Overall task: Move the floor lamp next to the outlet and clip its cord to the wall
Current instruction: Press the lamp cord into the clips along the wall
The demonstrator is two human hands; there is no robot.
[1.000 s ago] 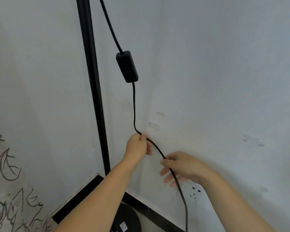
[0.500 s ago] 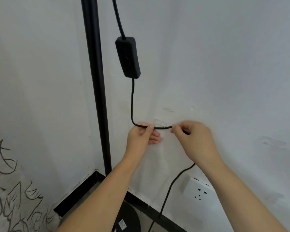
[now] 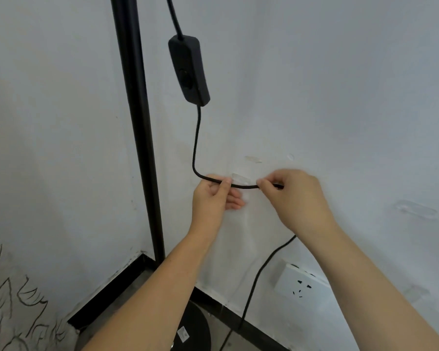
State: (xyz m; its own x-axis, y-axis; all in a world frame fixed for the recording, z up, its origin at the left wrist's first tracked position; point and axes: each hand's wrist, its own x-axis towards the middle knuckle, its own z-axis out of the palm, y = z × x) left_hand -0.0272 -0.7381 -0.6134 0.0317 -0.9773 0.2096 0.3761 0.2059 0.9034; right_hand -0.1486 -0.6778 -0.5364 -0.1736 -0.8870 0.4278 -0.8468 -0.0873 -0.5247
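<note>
The floor lamp's black pole (image 3: 140, 138) stands in the room corner, its round base (image 3: 195, 328) on the floor. A black cord (image 3: 196, 138) hangs down from an inline switch (image 3: 189, 69), then bends right. My left hand (image 3: 213, 196) and my right hand (image 3: 294, 196) each pinch the cord, holding a short level stretch of it against a clear clip (image 3: 240, 179) on the wall. Below my right hand the cord drops past the white outlet (image 3: 299, 282) toward the floor.
Two more clear clips are stuck to the wall, one (image 3: 252, 158) just above my hands and one (image 3: 416, 210) far right. A black baseboard (image 3: 112, 282) runs along both walls. Leaf drawings (image 3: 8, 307) cover the lower left wall.
Both hands rose from low on the wall and pulled the cord level across the clear clip. Over the last half second they stayed in place.
</note>
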